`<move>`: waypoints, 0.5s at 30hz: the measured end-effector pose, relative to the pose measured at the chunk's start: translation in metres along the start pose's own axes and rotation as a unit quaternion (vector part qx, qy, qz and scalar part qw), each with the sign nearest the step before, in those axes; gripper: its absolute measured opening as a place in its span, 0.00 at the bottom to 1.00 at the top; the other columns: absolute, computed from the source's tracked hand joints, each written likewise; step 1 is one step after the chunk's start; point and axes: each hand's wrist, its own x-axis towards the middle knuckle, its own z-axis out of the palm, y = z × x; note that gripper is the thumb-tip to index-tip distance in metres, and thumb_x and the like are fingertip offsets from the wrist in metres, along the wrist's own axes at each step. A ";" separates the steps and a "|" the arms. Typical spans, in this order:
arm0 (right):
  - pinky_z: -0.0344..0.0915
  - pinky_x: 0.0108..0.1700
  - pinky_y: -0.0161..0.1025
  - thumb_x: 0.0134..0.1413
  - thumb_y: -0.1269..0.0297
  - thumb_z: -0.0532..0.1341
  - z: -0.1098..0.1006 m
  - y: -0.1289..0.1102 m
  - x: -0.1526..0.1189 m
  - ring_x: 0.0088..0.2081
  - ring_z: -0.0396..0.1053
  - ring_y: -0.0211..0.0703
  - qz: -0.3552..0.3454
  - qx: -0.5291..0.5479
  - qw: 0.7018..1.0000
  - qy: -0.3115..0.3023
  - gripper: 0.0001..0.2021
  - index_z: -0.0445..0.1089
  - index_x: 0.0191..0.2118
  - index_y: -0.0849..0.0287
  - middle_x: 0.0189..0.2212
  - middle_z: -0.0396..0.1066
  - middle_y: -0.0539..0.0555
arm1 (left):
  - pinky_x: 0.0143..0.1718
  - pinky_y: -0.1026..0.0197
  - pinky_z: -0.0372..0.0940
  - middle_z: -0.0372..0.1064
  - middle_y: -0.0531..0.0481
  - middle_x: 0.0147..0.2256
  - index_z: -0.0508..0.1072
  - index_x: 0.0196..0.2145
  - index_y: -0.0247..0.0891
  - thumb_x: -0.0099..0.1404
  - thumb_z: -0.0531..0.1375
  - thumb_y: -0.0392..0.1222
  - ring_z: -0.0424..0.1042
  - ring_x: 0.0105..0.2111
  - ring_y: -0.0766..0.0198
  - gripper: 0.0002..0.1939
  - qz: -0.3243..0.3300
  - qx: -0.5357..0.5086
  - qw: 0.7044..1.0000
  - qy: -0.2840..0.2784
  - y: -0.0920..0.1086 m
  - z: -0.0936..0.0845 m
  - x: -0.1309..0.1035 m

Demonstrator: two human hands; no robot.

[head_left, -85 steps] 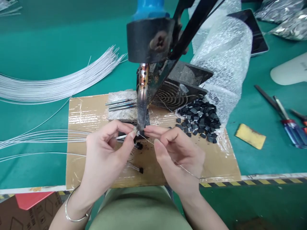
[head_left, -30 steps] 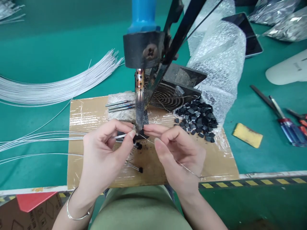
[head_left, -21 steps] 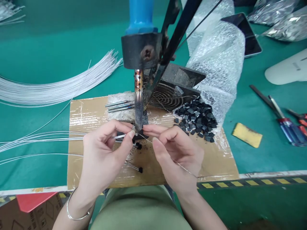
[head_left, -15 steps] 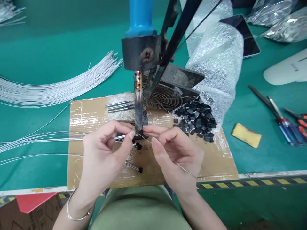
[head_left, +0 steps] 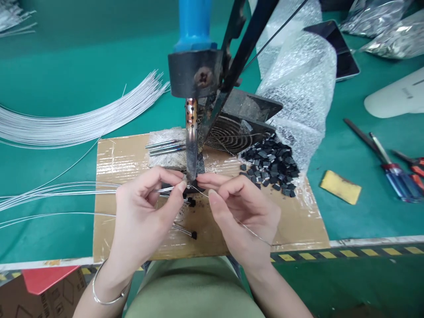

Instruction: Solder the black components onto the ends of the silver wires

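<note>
Between thumb and forefinger, my left hand (head_left: 149, 212) pinches a thin wire end right at the tip of the soldering iron (head_left: 191, 150), which is fixed pointing down on a stand. In my right hand (head_left: 245, 212) is a thin strand of solder wire (head_left: 253, 233), running from the iron's tip across the palm; its fingertips are close to the tip. The joint itself is small and partly hidden by fingers. Below my hands lie wires ending in black connectors (head_left: 194, 235) on a cardboard sheet (head_left: 212, 243). White wires (head_left: 66, 214) trail off to the left.
Small black pieces (head_left: 271, 165) are heaped right of the iron, beside a black round-grilled fan (head_left: 238, 132) and bubble wrap (head_left: 301, 84). A yellow sponge (head_left: 340, 187), screwdriver (head_left: 399, 179) and white cup (head_left: 394, 95) lie at right. A white wire bundle (head_left: 82, 126) lies at left.
My right hand has shifted very slightly to the left. Otherwise the hands, wire and iron look the same.
</note>
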 end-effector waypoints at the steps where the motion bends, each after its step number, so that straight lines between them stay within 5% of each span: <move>1: 0.78 0.56 0.37 0.63 0.78 0.65 0.000 0.000 0.000 0.48 0.83 0.40 0.000 -0.001 1.000 0.000 0.11 0.71 0.32 0.54 0.47 0.84 0.51 | 0.35 0.69 0.71 0.81 0.55 0.34 0.81 0.31 0.42 0.65 0.68 0.31 0.79 0.34 0.67 0.07 -0.002 -0.001 1.000 0.001 0.000 0.000 0.000; 15: 0.78 0.56 0.42 0.64 0.76 0.66 0.000 0.000 -0.001 0.48 0.83 0.44 0.005 -0.002 1.000 0.004 0.10 0.71 0.33 0.54 0.46 0.85 0.53 | 0.37 0.71 0.71 0.81 0.56 0.35 0.81 0.31 0.42 0.65 0.68 0.29 0.79 0.35 0.69 0.08 -0.001 -0.009 1.000 -0.009 0.002 0.001 0.001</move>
